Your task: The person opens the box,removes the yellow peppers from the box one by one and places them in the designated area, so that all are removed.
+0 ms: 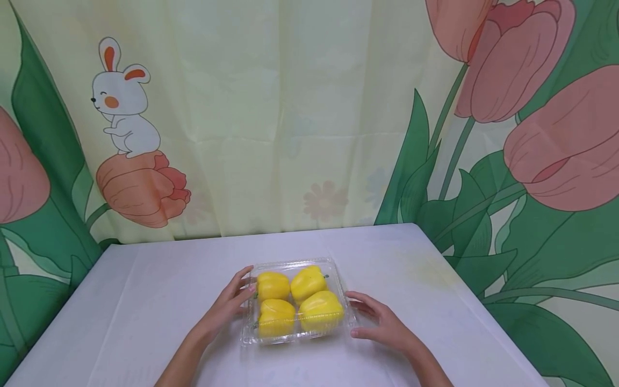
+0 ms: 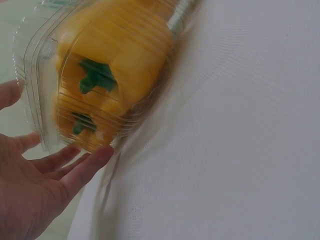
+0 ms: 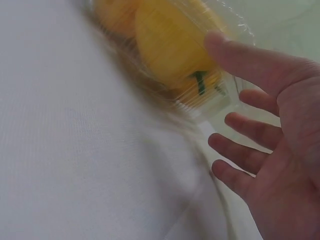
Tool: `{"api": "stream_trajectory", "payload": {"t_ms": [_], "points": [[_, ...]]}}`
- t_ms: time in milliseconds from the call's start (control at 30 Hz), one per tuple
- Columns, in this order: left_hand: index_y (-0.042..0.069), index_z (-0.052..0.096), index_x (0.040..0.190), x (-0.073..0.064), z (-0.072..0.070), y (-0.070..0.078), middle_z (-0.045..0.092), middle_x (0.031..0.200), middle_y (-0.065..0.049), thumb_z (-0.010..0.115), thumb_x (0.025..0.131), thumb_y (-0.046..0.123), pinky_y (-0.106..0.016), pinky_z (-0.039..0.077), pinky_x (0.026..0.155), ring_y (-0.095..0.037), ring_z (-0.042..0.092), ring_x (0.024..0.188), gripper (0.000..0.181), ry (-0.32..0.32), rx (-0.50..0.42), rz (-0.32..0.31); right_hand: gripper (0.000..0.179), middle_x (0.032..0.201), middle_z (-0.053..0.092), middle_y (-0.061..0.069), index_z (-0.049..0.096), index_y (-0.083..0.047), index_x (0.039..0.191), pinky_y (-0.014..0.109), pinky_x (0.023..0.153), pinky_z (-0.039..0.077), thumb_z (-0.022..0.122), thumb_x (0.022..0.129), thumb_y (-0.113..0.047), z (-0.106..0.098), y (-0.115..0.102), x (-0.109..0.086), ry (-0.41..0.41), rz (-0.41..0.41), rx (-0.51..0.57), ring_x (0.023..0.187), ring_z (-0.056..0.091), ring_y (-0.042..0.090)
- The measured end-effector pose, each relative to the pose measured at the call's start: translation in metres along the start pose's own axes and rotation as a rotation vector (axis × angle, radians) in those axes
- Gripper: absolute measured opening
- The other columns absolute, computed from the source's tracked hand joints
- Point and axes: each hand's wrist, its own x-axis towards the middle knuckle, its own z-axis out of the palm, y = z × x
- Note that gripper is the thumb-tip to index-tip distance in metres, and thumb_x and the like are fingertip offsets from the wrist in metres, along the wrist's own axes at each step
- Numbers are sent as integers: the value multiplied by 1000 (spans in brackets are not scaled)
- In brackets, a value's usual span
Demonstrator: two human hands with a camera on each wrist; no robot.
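A clear plastic clamshell box (image 1: 292,263) sits on the table in front of me, its lid lying over several yellow bell peppers (image 1: 321,312). Green stems (image 2: 97,76) show through the ribbed side wall in the left wrist view. My left hand (image 1: 224,306) is at the box's left side, fingers spread and fingertips right at its wall and rim. On the other side, my right hand (image 1: 384,325) is held with fingers apart and loosely bent, holding nothing. Its thumb (image 3: 240,57) overlaps the box edge in the right wrist view.
A white cloth (image 1: 159,306) covers the table. Behind it hangs a pale curtain (image 1: 329,107) printed with tulips and a rabbit, close along the table's back edge.
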Motion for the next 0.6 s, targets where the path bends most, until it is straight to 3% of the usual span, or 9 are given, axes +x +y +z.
{"api": "stream_trajectory", "payload": {"t_ms": [267, 433, 600], "points": [[29, 28, 149, 0, 0, -1, 35, 152, -16, 52, 97, 44, -52, 51, 97, -40, 38, 138, 60, -4, 1, 9, 67, 151, 41, 13, 41, -14, 144, 34, 107, 46, 73, 86, -19, -3, 5, 1, -64, -18, 128, 136, 46, 32], [29, 28, 149, 0, 0, -1, 36, 152, -16, 53, 97, 43, -52, 51, 97, -40, 38, 138, 60, -12, 0, 10, 67, 152, 38, 17, 37, -9, 146, 19, 103, 45, 69, 88, -12, -4, 7, 2, -124, -36, 232, 131, 51, 16], [30, 27, 150, 0, 0, -1, 35, 153, -15, 53, 96, 43, -53, 50, 98, -40, 38, 138, 61, -17, 1, 5, 65, 153, 35, 20, 34, -5, 146, 15, 101, 45, 66, 90, -10, -4, 10, 3, -157, -35, 299, 127, 52, 3]]}}
